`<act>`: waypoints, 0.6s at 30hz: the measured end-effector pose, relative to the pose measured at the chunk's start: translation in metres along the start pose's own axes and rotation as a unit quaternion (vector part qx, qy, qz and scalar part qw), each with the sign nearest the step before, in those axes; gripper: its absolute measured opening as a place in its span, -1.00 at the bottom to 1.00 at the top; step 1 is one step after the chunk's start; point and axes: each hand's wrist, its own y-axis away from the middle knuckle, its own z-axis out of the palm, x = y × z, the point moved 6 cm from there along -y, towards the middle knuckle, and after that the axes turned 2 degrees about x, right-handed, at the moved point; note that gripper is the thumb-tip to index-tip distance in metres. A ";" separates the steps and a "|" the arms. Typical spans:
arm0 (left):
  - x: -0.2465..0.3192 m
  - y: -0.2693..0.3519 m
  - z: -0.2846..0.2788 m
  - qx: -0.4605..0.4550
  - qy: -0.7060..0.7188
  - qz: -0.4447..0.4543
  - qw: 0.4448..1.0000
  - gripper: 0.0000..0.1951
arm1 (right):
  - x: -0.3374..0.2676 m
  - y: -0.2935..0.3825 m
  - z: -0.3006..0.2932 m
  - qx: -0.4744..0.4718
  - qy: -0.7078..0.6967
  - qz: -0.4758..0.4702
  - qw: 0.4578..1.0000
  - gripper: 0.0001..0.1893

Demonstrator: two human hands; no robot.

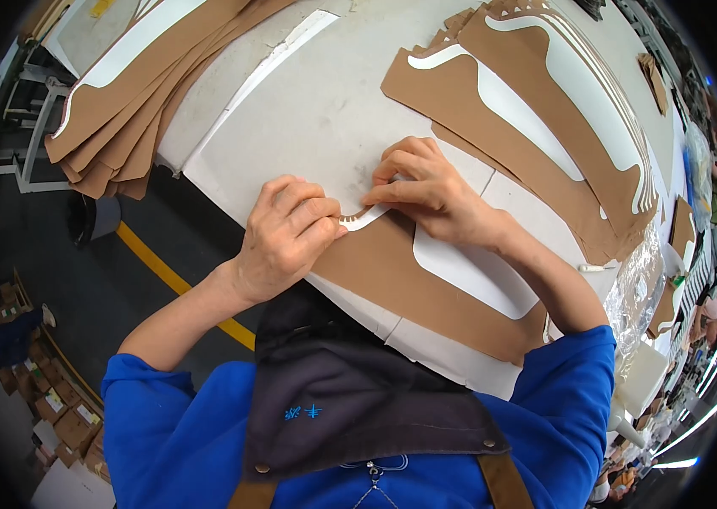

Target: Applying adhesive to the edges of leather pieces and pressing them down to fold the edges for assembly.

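A brown sheet piece (390,273), leather-like, lies on the near edge of the pale worktable in front of me. A white shaped panel (460,267) is on its upper face, and a narrow curved white band runs along its far edge. Small notches cut this edge into tabs. My left hand (291,238) pinches the notched edge at its left end, thumb on the white band. My right hand (428,188) pinches the same edge farther right, fingertips bent together. What lies under the right fingers is mostly hidden.
Fanned brown pieces (123,133) overhang the table's left edge. More brown pieces with white panels (524,108) are stacked at the right. Clear plastic film (638,286) and a white-handled tool (594,268) lie right of my forearm. Cardboard boxes (72,420) stand at lower left.
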 end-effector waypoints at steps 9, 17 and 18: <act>-0.003 0.004 0.005 -0.046 -0.012 -0.024 0.999 -0.71 | 0.005 0.006 -0.003 -0.016 -0.007 -0.015 1.000 -0.58; -0.003 0.006 0.004 -0.033 -0.004 -0.007 0.999 -0.74 | -0.011 0.009 0.005 -0.036 0.090 -0.109 0.989 -0.48; -0.003 0.006 0.004 -0.032 0.001 -0.007 0.999 -0.74 | -0.014 0.010 0.008 -0.035 0.091 -0.109 0.989 -0.48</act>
